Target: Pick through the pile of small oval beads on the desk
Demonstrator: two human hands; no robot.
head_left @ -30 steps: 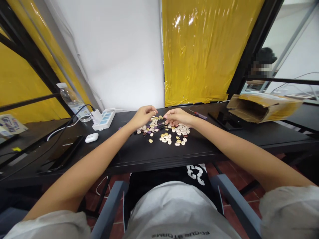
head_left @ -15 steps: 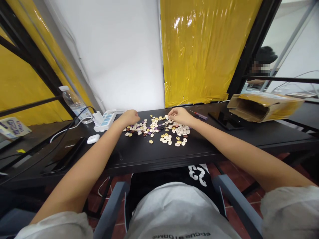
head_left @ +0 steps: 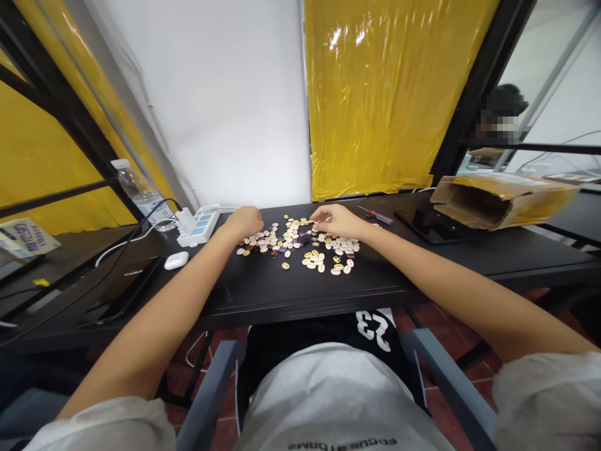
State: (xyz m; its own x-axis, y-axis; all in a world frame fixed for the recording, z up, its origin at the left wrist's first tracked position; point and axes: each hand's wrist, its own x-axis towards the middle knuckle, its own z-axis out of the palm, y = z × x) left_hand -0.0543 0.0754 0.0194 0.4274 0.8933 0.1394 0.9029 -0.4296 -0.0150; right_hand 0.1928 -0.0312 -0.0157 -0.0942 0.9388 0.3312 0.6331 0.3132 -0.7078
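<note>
Cream pieces [head_left: 292,233] lie between curled left hand [head_left: 246,222] and arched right hand [head_left: 337,220].

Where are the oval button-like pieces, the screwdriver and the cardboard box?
Oval button-like pieces [head_left: 345,246]: head view, on a pale cluster.
Screwdriver [head_left: 383,218]: head view, on its handle.
Cardboard box [head_left: 535,202]: head view, on its taped side.

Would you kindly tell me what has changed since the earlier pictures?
The left hand has moved leftward, from the middle of the small oval pieces to their left side; whether it holds one is hidden. The right hand remains near the right-hand pieces. The screwdriver, cardboard box and bottle stayed put.
</note>
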